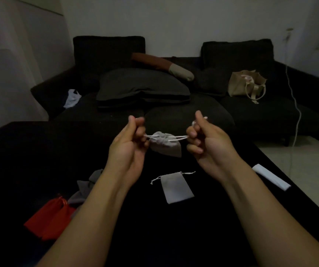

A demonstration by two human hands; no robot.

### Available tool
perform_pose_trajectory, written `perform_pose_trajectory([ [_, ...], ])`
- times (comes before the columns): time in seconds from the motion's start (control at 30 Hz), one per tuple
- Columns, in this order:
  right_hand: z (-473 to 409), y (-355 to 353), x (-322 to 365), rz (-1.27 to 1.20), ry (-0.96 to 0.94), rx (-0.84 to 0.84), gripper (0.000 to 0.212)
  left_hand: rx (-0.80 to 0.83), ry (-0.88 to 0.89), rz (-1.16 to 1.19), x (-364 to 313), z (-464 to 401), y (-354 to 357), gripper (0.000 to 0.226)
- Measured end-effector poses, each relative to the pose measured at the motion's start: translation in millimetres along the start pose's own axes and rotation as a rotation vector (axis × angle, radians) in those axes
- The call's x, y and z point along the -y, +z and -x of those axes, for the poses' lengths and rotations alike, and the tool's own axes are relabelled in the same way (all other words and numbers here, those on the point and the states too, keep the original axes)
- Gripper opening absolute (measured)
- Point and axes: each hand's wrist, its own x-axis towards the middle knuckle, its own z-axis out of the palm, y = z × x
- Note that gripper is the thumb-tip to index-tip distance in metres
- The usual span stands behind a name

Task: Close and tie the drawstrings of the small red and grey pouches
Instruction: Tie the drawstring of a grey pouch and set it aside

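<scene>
Left hand (pixel 129 143) and right hand (pixel 205 139) fingers clamped on cords (pixel 176 137) | grey pouch (pixel 165 144) hangs between, mouth cinched | risk: uneven pull slips a cord; spare pouch (pixel 176 187) at 6 o'clock untied

Grey pouch (pixel 167 144), white drawstrings (pixel 178 137); red pouches (pixel 48 220); black table (pixel 174 228); beige tote bag (pixel 245 83).

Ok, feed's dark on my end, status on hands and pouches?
Left hand and right hand pulling drawstrings apart. Held grey pouch cinched, untied. Flat grey pouch open; red pouches waiting. Nothing blocking.
</scene>
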Motion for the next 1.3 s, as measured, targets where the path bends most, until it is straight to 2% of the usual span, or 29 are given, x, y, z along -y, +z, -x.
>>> perform_pose_trajectory([
  [0.13,7.8,3.6,-7.0,0.201,-0.058,0.116,0.011,0.14,0.092,-0.296,6.7,5.9,-0.8,0.024],
  [0.23,7.3,0.8,-7.9,0.38,-0.083,0.083,0.024,0.119,0.12,-0.365,8.9,8.7,0.7,0.034],
  [0.33,4.7,-0.3,-11.5,0.329,-0.097,0.065,0.045,0.097,0.028,-0.298,8.5,5.8,-2.0,0.037],
  [0.37,4.5,0.5,-12.4,0.288,-0.1,0.063,0.044,0.124,-0.028,-0.265,8.0,5.7,-3.0,0.035],
  [0.47,6.3,4.8,-12.0,0.195,-0.07,0.085,0.023,0.199,-0.179,-0.235,8.5,9.2,-2.4,0.021],
  [0.53,8.1,6.5,-11.5,0.167,-0.04,0.081,0.017,0.215,-0.241,-0.224,9.7,11.9,0.4,0.021],
  [0.67,6.4,2.4,-6.1,0.343,-0.158,0.073,0.016,0.18,-0.236,-0.319,10.5,11.2,0.9,0.021],
  [0.77,8.2,0.3,1.2,0.443,-0.219,0.233,0.016,0.232,-0.204,-0.439,8.1,12.9,0.1,0.024],
  [0.83,10.0,1.3,1.7,0.534,-0.241,0.273,0.018,0.304,-0.191,-0.542,6.7,16.3,1.1,0.026],
  [0.9,11.0,2.2,-2.5,0.561,-0.229,0.228,0.018,0.33,-0.185,-0.598,5.3,17.7,3.0,0.025],
  [1.03,10.5,2.5,-7.3,0.594,-0.178,0.172,0.017,0.278,-0.229,-0.524,6.6,18.0,6.7,0.021],
  [1.1,10.0,3.1,-7.0,0.617,-0.17,0.167,0.017,0.287,-0.179,-0.622,10.4,21.1,6.9,0.015],
  [1.2,10.6,2.5,-6.0,0.699,-0.101,0.133,0.017,0.242,-0.138,-0.697,14.4,23.6,5.1,0.025],
  [1.3,10.0,-3.1,-0.7,0.658,0.02,0.048,0.018,0.167,-0.177,-0.702,13.9,21.3,4.2,0.027],
])
